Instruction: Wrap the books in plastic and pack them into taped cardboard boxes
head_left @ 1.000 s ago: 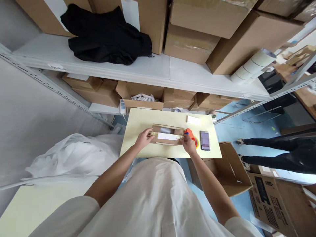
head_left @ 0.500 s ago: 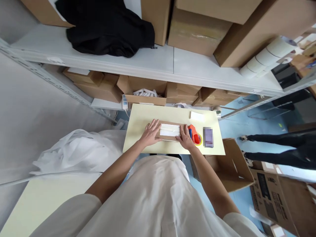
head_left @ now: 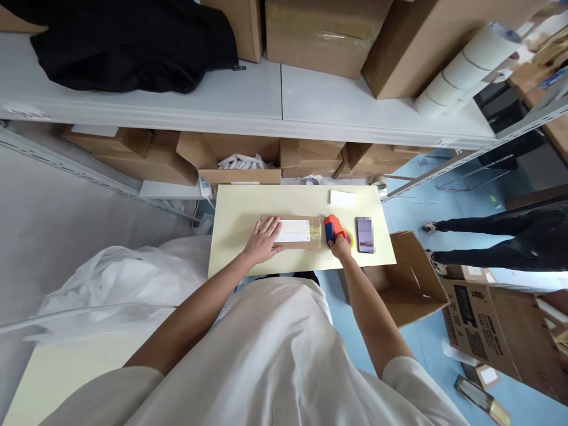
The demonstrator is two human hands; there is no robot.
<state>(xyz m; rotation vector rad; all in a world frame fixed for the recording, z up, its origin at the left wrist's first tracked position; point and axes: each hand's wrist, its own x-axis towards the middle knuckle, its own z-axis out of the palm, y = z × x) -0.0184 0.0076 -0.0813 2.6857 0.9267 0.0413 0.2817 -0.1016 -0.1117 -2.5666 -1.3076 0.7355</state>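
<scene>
A flat brown cardboard box (head_left: 290,242) lies on the pale yellow table (head_left: 239,201), with clear tape across its right end. On its top is a white label (head_left: 295,231). My left hand (head_left: 265,239) rests flat on the box's left part, fingers stretched out, and covers the label's left edge. To the right of the box, my right hand (head_left: 341,247) is closed around an orange and blue tape dispenser (head_left: 332,228), which carries a yellow-edged roll. The dispenser stands apart from the box.
A phone (head_left: 365,235) and a small white stack (head_left: 342,198) lie on the table's right side. Behind stands a shelf (head_left: 248,112) with cartons and white rolls (head_left: 470,65). An open carton (head_left: 399,284) sits on the floor at right, and a person's legs (head_left: 479,236) show beyond.
My right hand has left the box and taken hold of the tape dispenser. My left hand stays on the box. The camera view has shifted.
</scene>
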